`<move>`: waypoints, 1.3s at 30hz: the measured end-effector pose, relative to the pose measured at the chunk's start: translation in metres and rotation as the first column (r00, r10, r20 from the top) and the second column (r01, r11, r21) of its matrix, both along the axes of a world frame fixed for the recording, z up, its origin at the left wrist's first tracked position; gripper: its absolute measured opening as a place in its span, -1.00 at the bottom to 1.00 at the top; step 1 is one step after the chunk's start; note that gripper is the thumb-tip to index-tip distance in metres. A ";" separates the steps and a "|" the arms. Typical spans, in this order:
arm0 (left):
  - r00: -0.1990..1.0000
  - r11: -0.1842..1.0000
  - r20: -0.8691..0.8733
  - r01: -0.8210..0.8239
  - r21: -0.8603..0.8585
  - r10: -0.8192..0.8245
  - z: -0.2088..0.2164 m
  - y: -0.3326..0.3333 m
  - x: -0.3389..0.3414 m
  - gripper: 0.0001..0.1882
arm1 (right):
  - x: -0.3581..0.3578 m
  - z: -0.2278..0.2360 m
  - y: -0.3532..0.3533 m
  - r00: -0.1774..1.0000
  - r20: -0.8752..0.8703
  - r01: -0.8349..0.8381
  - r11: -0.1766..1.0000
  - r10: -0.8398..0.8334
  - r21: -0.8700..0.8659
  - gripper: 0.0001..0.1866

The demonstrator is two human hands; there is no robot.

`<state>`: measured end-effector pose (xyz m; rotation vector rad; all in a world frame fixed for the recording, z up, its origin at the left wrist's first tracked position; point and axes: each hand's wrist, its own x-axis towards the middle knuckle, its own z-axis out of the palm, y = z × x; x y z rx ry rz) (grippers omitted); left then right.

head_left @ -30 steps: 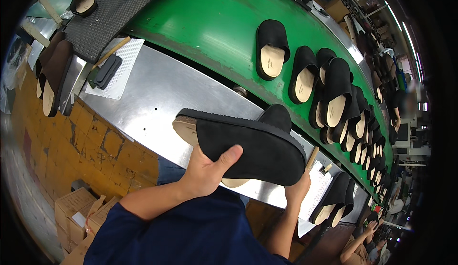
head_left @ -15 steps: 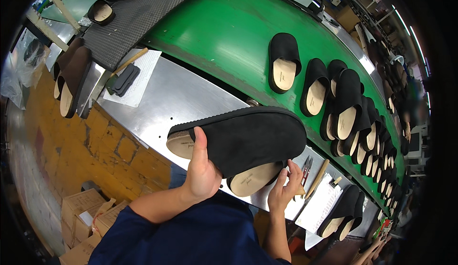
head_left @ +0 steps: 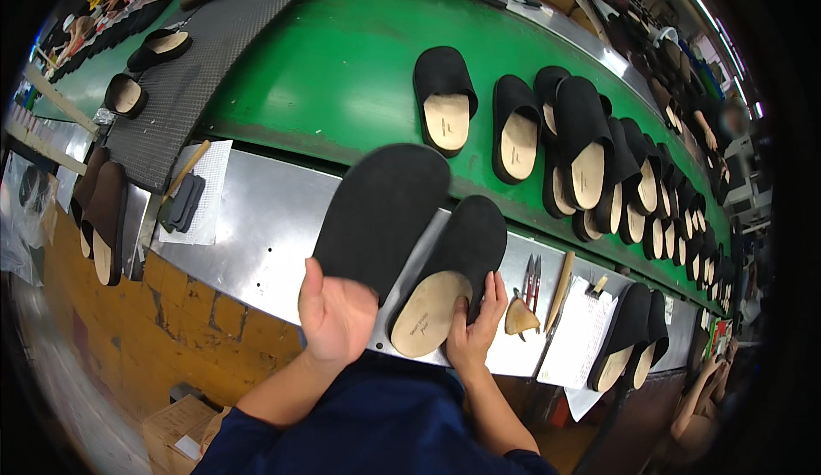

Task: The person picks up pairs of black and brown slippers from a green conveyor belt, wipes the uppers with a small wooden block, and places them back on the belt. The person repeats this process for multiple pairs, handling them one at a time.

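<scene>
I have parted the stacked pair: my left hand [head_left: 338, 317] now holds one black slipper [head_left: 380, 214] sole-up, while my right hand [head_left: 475, 338] steadies the other slipper [head_left: 445, 278] insole-up just beside it on the tabletop [head_left: 256, 227].

Black slipper [head_left: 380, 214] sole-up, tilted, second black slipper [head_left: 445, 274] beside it, tan insole showing
</scene>
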<state>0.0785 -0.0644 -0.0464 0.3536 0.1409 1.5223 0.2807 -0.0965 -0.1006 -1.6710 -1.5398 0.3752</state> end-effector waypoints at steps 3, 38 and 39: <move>0.966 0.935 -0.257 -0.098 -0.341 0.007 0.016 -0.005 0.019 -0.58 | 0.000 0.001 0.002 0.999 0.023 -0.042 0.999 0.042 -0.008 -0.38; 0.944 0.972 -0.277 0.128 -0.197 -0.180 0.020 0.001 -0.007 -0.41 | 0.006 0.077 0.028 0.074 -0.995 -0.307 0.947 -0.073 -0.092 -0.55; 0.942 0.973 -0.283 0.128 -0.192 -0.179 0.022 0.000 -0.006 -0.41 | 0.006 0.077 0.027 0.061 -0.996 -0.306 0.949 -0.064 -0.080 -0.55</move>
